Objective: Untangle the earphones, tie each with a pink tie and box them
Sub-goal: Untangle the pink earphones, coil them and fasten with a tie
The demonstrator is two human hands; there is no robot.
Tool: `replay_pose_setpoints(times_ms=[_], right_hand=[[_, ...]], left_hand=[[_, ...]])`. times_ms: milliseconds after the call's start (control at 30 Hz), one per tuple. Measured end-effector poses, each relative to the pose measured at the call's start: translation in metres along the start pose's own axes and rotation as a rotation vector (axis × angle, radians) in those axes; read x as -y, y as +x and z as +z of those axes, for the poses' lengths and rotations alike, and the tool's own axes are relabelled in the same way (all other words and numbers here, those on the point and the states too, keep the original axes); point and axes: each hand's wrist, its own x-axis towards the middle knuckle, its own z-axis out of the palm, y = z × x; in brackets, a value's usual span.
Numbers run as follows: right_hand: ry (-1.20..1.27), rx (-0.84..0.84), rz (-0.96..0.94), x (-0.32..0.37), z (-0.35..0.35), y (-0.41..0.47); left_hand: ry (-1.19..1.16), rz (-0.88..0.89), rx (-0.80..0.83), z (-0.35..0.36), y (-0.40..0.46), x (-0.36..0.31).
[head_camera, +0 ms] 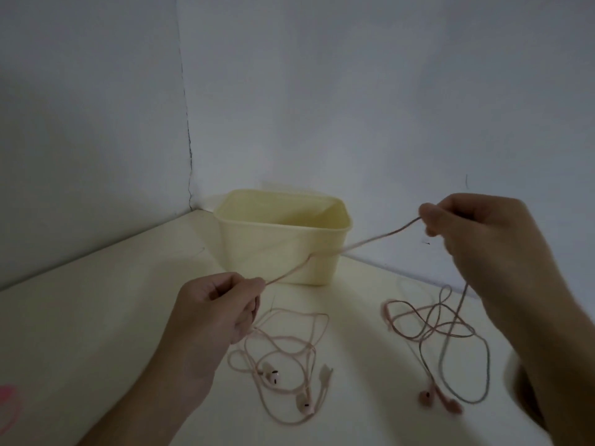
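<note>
Two pink wired earphones lie on the pale table. A loose pile of cable with two earbuds [283, 358] sits below my left hand [219, 310]. A second tangle [441, 329] with earbuds at its lower end lies under my right hand [476, 239]. Each hand pinches one end of a taut pink cable stretch [341, 252] that runs between them in front of the box. From my right hand the cable also hangs down into the right tangle. The cream plastic box [299, 233] stands open and empty at the back.
Grey walls meet in a corner behind the box [190, 175]. Pink ties [9, 403] show blurred at the table's left edge. A white rounded object [512, 375] peeks out beside my right forearm.
</note>
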Motion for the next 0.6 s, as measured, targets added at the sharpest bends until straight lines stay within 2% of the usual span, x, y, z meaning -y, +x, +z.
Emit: replay_pose_setpoints(times_ms=[167,267,400,500,533,600], right_hand=[[-0.199,-0.153,-0.018,-0.009,-0.007,0.008],[-0.338,-0.137,0.000,-0.015,-0.004,0.009],[-0.596,0.042,0.076,-0.024,0.010,0.009],[-0.739,0.255,-0.035,-0.021,0.027,-0.001],[-0.682,0.312,-0.083,-0.017,0.032,-0.007],[-0.400,0.415,-0.105,-0.002,0.041,-0.022]], left_hand=[[-0.090,0.020,0.057,-0.004,0.003,0.005],[-0.083,0.076,0.086,-0.004,0.002,0.005],[-0.044,0.137,0.114,-0.002,-0.002,0.003],[0.042,0.171,0.146,0.001,-0.005,0.003],[0.068,0.175,0.157,0.003,-0.006,0.004],[0.108,0.183,0.165,0.004,-0.008,0.005]])
